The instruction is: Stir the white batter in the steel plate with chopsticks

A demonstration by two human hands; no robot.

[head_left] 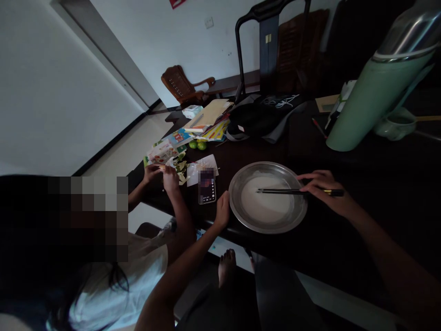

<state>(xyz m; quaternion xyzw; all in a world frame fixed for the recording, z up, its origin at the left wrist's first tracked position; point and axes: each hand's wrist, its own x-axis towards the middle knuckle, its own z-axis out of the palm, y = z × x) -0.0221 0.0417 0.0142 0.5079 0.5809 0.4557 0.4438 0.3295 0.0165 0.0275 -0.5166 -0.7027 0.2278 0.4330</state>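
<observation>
home dining room | dark table (361, 220) | wooden chairs (184, 85) | thermos (375, 87) | books (210, 122)

Two bare arms belong to the person wearing the camera. The left hand (222, 209) is uncovered, its forearm (179, 280) slim and sleeveless as far as the bottom edge. The right hand (319, 186) is also uncovered, with bare fingers (306, 176) and a bare wrist; its forearm (389, 257) is broader in view and lost in shadow near the corner. Between the arms, below the surface, are dark grey trousers (275, 289) of smooth cloth. A bare foot (227, 266) shows beside them; whose it is cannot be told.
</observation>
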